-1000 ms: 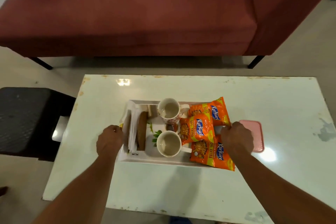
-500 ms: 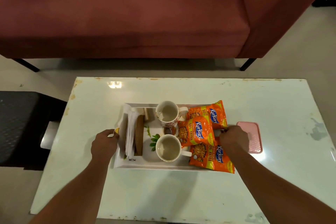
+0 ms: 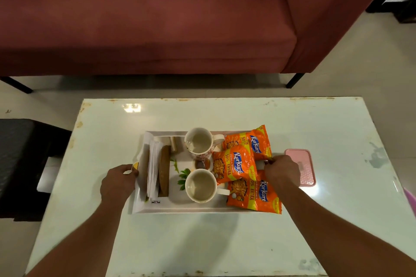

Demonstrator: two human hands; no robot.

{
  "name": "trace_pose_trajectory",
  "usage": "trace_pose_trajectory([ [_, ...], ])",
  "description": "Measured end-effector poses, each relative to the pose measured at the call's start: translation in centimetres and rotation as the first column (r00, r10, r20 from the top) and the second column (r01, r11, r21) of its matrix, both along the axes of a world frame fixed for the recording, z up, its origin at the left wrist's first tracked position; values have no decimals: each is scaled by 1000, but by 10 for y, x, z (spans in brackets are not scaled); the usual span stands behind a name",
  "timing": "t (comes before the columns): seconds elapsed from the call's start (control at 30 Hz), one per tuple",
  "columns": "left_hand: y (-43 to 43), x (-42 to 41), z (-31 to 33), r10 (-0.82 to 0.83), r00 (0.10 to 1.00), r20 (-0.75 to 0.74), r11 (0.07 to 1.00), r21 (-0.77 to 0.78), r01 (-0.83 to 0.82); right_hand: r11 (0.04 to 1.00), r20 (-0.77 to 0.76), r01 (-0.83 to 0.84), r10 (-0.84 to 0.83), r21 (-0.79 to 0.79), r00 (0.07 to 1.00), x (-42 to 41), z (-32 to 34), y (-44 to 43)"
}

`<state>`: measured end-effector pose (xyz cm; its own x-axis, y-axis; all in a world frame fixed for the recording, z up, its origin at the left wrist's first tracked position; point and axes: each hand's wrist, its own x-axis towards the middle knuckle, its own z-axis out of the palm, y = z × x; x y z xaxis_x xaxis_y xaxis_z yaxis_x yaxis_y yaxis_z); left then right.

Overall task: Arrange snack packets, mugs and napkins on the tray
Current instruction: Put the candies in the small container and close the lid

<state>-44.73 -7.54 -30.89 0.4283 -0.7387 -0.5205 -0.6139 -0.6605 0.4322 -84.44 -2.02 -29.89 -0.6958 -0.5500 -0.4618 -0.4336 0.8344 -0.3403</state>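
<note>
Three snack packets (image 3: 234,164), two mugs (image 3: 199,141) and napkins (image 3: 153,168) on the tray (image 3: 180,208). Gripped at either end by left hand (image 3: 118,181) and right hand (image 3: 282,171).

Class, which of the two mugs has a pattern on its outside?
The far mug, at the back of the tray: red marks show on its side. The near mug looks plain white.

Three snack packets (image 3: 234,165), two mugs (image 3: 200,186), one tray (image 3: 180,209), one pink lid (image 3: 301,167)
</note>
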Motion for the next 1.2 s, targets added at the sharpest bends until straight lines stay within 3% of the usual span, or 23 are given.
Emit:
trace_pose_trajectory([
  [0.13,2,2,0,24,999,-27,1000,0,-24,999,-9,-43,44,15,999,-2,7,2],
  [0.27,1,7,1,60,996,-70,998,40,-58,996,-150,-94,93,0,984,-14,25,5],
  [0.43,2,3,5,62,996,-61,997,51,-59,987,-327,-90,42,-132,944,-52,36,17],
  [0.57,4,-3,9,48,998,-27,998,46,-47,998,-215,-63,61,-1,975,-69,21,30],
  [0.67,5,-6,11,44,999,-5,998,52,-43,998,-127,-67,67,2,990,-69,17,33],
  [1.2,3,-11,10,-3,995,102,997,78,-5,995,-95,-103,102,-6,990,-64,19,35],
])
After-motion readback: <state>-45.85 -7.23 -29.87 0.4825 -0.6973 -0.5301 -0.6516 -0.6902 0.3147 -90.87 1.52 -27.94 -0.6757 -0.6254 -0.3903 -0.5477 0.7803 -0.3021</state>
